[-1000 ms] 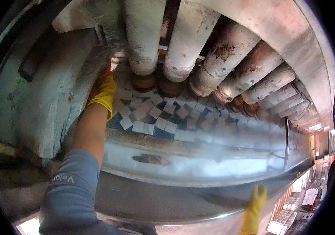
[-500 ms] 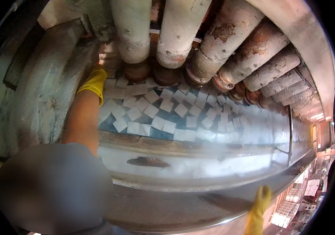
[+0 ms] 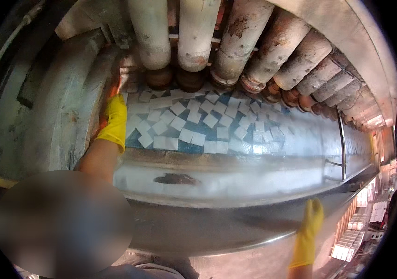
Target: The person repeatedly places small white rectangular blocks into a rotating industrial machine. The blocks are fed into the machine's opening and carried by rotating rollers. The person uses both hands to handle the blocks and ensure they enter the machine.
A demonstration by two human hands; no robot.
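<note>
White squares (image 3: 193,125) float just right of the flat left hand (image 3: 114,122); right hand (image 3: 311,222) rests flat on trough rim (image 3: 235,242).

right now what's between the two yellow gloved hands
In the head view, the frosty metal front wall of the trough and its smooth rim lie between the left hand, up by the white squares, and the right hand on the rim.

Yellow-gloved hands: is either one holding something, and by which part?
No held object shows. The left hand reaches to the trough's far left corner; the right hand rests on its near rim.
</note>
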